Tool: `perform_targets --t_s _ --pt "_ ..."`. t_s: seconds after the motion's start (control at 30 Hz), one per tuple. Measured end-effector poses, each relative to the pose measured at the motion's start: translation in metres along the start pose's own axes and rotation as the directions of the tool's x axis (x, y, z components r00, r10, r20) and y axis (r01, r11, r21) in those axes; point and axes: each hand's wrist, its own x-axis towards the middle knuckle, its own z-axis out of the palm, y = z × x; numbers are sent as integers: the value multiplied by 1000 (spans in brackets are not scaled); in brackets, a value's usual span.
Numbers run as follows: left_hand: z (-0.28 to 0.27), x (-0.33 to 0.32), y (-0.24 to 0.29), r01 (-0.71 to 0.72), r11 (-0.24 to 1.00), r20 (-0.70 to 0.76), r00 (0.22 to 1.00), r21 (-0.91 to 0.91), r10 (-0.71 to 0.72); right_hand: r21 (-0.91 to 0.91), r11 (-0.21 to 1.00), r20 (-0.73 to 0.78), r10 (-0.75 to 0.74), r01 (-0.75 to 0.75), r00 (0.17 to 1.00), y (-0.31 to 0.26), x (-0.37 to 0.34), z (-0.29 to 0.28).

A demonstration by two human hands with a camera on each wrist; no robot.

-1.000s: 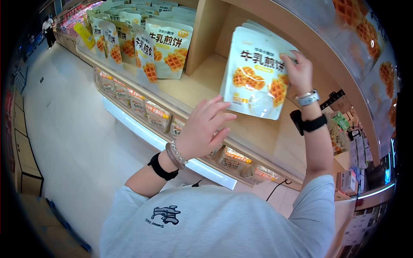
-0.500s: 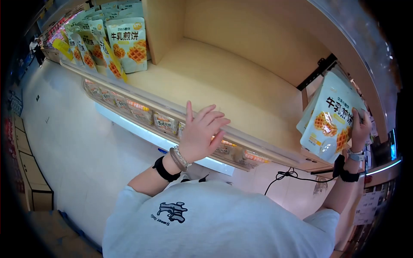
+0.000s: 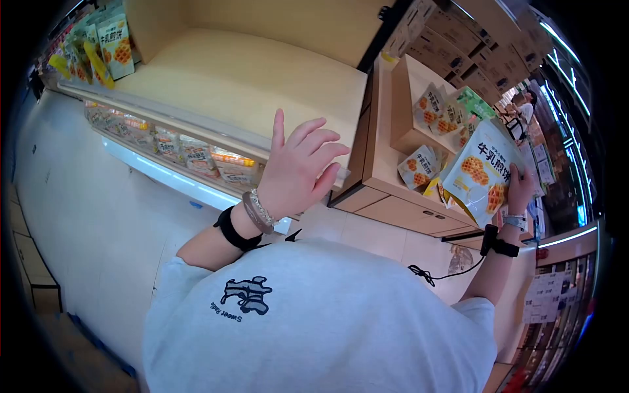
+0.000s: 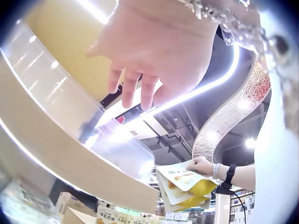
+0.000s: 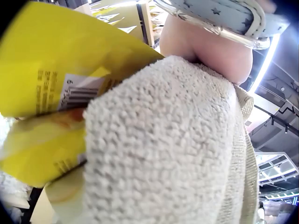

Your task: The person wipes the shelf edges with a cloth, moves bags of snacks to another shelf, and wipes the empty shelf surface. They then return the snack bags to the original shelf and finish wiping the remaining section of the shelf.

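Observation:
My right hand [image 3: 522, 191] grips a bundle of white waffle-snack pouches [image 3: 481, 169] by the right edge, in front of the lower display at the right. In the left wrist view the pouches [image 4: 175, 184] fan apart and show yellow sides. Seen from the right wrist, yellow pouch backs [image 5: 70, 51] with a barcode lie beside a beige knitted cloth [image 5: 159, 149] against that hand; the fingers are hidden behind it. My left hand [image 3: 298, 167] is spread with nothing in it, over the front corner of the wooden shelf [image 3: 255, 78].
The lower wooden display [image 3: 383, 167] holds more waffle pouches [image 3: 419, 167] near its front. Pouches [image 3: 114, 46] stand at the shelf's far left. A clear front rail [image 3: 196, 121] edges the shelf above packaged snacks [image 3: 196, 156]. A black cable [image 3: 452, 275] hangs from my right wrist.
My right hand has carried the pouches from over the shelf rightward to the lower display. The view has turned right; my left hand stays spread and empty.

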Motion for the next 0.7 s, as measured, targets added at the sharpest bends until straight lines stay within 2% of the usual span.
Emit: perform_targets --t_s 0.07,0.13,0.17,0.23,0.3,0.37,0.4,0.43,0.5,0.53,0.63,0.7 --pt "13 5 14 -28 1000 3 1000 -1 28 -38 998 -57 -56 54 997 32 -8 1" --pt "22 8 25 -79 997 16 997 0 79 -186 982 -42 -24 16 999 62 -17 -2" --pt "26 8 32 -50 989 74 995 -140 60 -257 966 -37 -1 -8 999 78 -23 -3" --pt "30 8 42 0 926 193 978 -377 79 -248 962 -68 101 -115 993 109 -40 -3" --pt "44 -1 45 110 772 363 917 -626 164 -292 925 -90 226 -242 970 130 -66 -6" --pt "76 -1 35 454 560 627 763 -692 157 -404 839 -69 370 -365 927 141 -88 -4" --pt "95 1 27 632 436 749 640 -640 173 -407 824 -72 401 -394 913 153 -98 3" --pt "125 18 -2 720 378 808 565 -582 169 -452 791 -47 441 -412 897 161 -94 29" --pt "166 20 -11 843 297 894 425 -448 144 -497 746 -21 500 -443 866 184 -114 46" --pt "180 17 -15 857 353 926 343 -377 157 -521 727 15 532 -447 847 194 -125 49" --pt "220 -16 -18 713 649 961 248 -266 121 -574 639 61 657 -511 752 214 -165 54" --pt "244 -60 -20 700 684 974 216 -205 71 -583 606 60 696 -541 715 240 -194 57"
